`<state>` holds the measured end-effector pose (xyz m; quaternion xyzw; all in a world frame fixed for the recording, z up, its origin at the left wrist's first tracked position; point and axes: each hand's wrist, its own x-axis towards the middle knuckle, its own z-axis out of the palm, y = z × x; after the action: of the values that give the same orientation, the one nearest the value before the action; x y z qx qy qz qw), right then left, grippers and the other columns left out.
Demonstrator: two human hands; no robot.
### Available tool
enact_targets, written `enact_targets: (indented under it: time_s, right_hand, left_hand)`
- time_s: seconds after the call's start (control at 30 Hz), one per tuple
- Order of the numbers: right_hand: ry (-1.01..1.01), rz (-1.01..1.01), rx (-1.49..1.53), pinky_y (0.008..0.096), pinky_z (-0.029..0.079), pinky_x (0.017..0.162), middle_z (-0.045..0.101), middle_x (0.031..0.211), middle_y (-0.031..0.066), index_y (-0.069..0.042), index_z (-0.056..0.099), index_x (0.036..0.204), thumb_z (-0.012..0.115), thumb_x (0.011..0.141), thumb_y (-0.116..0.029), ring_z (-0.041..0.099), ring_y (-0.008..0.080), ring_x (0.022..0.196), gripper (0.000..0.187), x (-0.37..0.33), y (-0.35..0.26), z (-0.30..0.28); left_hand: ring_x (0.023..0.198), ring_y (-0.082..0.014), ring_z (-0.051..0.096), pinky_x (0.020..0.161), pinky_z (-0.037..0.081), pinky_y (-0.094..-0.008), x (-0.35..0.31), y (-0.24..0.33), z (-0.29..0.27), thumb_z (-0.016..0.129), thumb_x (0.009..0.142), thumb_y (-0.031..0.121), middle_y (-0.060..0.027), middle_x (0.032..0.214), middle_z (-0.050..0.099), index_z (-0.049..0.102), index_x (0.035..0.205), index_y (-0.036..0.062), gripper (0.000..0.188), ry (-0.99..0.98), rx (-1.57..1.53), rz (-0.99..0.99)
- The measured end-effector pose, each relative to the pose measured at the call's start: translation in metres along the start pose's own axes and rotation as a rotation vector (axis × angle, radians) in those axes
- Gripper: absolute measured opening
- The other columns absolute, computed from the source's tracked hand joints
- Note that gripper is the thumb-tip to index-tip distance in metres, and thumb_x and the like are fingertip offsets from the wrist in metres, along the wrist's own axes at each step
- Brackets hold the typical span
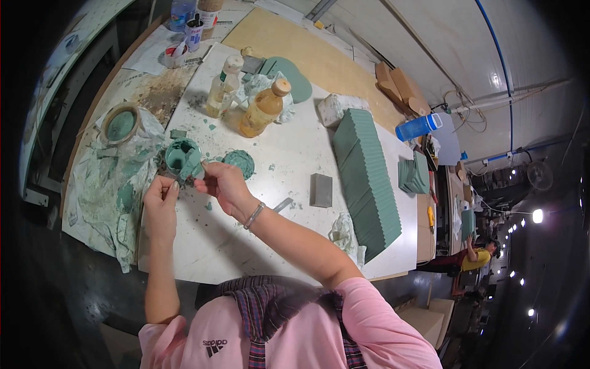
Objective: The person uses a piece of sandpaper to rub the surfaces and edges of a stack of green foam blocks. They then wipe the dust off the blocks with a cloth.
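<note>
A small round tub (pixel 169 158) of thick green paste stands on the white tabletop, its rim and inside thickly smeared. My right hand (pixel 226 186), with a bracelet at the wrist, pinches a small flat scraper (pixel 198 171) coated in the paste at the tub's near right rim. Just in front of the tub, my left hand (pixel 161 195) is closed, thumb against the fingers; what it grips, if anything, is hidden. To the right of the tub lies a round lid (pixel 238 163) covered with green paste.
Two bottles of yellowish liquid (pixel 263 112) stand behind the tub. A paste-filled pot (pixel 120 125) and stained plastic sheeting (pixel 104 197) are at left. A grey block (pixel 321 190) and a long row of green tiles (pixel 367 184) lie at right. Another person (pixel 476 258) stands far right.
</note>
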<state>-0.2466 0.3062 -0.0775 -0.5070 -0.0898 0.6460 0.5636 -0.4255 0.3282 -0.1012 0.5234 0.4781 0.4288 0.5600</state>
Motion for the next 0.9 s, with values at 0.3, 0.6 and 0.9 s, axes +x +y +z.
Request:
enact_targets:
  time_s: [0.3, 0.6, 0.9]
  right_hand:
    - [-0.010, 0.016, -0.018, 0.0306, 0.061, 0.066, 0.069, 0.089, 0.0101, -0.002, 0.067, 0.089, 0.063, 0.102, -0.015, 0.070, 0.0193, 0.073, 0.019, -0.006, 0.002, -0.001]
    - [-0.033, 0.055, -0.045, 0.0320, 0.061, 0.069, 0.071, 0.094, 0.0119, 0.000, 0.068, 0.097, 0.059, 0.104, -0.016, 0.069, 0.0193, 0.072, 0.020, -0.013, 0.007, -0.009]
    - [-0.059, 0.045, 0.109, 0.0324, 0.062, 0.081, 0.069, 0.108, 0.0111, 0.004, 0.062, 0.128, 0.053, 0.107, -0.013, 0.069, 0.0193, 0.090, 0.029, -0.053, 0.002, -0.041]
  left_hand:
    - [0.070, -0.0044, 0.042, 0.063, 0.035, -0.0230, 0.017, -0.019, -0.012, 0.063, 0.099, 0.001, 0.0058, 0.077, 0.051, 0.062, 0.090, 0.0017, 0.009, 0.099, 0.006, 0.039]
    - [0.069, -0.0046, 0.045, 0.064, 0.038, -0.0223, 0.043, -0.036, -0.014, 0.065, 0.098, 0.001, 0.0046, 0.077, 0.055, 0.063, 0.090, -0.0001, 0.009, 0.106, 0.073, 0.115]
    - [0.076, -0.0061, 0.055, 0.068, 0.045, -0.0226, 0.033, -0.020, -0.022, 0.068, 0.099, 0.006, 0.0001, 0.087, 0.067, 0.072, 0.105, -0.0019, 0.011, 0.242, 0.372, 0.139]
